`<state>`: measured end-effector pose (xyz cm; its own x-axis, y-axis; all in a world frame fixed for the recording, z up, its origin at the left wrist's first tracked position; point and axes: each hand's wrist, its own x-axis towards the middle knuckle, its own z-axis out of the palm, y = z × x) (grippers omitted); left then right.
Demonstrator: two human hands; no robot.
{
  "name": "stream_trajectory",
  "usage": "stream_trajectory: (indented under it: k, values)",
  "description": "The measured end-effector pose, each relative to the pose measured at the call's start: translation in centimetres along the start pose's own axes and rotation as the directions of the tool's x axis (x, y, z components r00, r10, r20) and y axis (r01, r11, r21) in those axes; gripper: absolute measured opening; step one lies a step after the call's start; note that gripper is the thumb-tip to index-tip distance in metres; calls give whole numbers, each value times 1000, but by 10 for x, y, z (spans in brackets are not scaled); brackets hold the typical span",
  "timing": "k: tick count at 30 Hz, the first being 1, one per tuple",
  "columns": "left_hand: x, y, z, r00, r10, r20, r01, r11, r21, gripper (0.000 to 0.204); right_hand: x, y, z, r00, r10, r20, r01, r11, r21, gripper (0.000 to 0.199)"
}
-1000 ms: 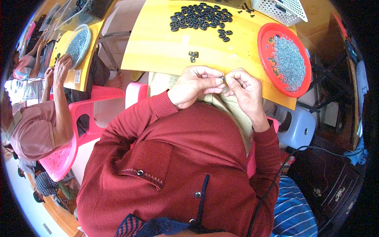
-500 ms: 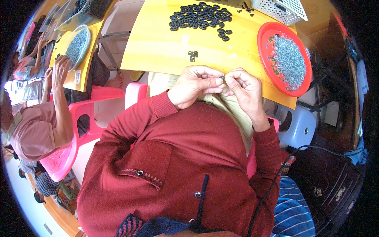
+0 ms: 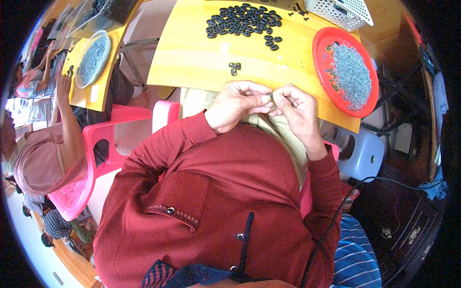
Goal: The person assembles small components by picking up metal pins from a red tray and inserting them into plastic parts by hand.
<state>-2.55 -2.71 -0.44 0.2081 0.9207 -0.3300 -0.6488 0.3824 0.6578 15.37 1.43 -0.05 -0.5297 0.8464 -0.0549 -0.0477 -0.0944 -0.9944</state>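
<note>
My left hand and my right hand meet at the front edge of the yellow table. Between their fingertips they pinch a small dark part, mostly covered by the fingers. Both thumbs press close together on it. A few small black pieces lie on the table just beyond my left hand. Farther back is a spread of black oval pieces with holes. To the right of my right hand, a round red tray holds a heap of silvery screws.
A white perforated basket stands at the back right, near some small dark screws. A blue stool is at the right. At the left, a co-worker sits on a pink chair by another table with a screw-filled tray.
My hands stay almost in place, fingers shifting slightly around the small dark part. At the left, the co-worker's hand has pulled back from the tray, lower and to the left.
</note>
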Motion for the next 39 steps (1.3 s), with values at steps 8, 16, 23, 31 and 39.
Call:
stream_trajectory:
  k: [8,16,23,31,39]
  values:
    - [1,-3,-1,1000,24,1,-24,999,37,17,1,2,2,997,-73,12,74,995,-68,13]
    - [1,0,0,999,23,34,-24,1000,19,18,1,4,-1,1000,10,-6,-9,998,68,20]
    - [1,1,0,1000,6,5,-6,1000,0,17,1,2,-5,999,2,34,-4,999,47,20]
    - [2,0,-2,1000,11,22,-10,1000,-9,17,0,-1,-2,1000,-1,14,1,1000,-19,21]
    - [3,1,-1,1000,3,23,-3,1000,-2,16,-1,-2,1,996,-86,-14,82,979,-187,21]
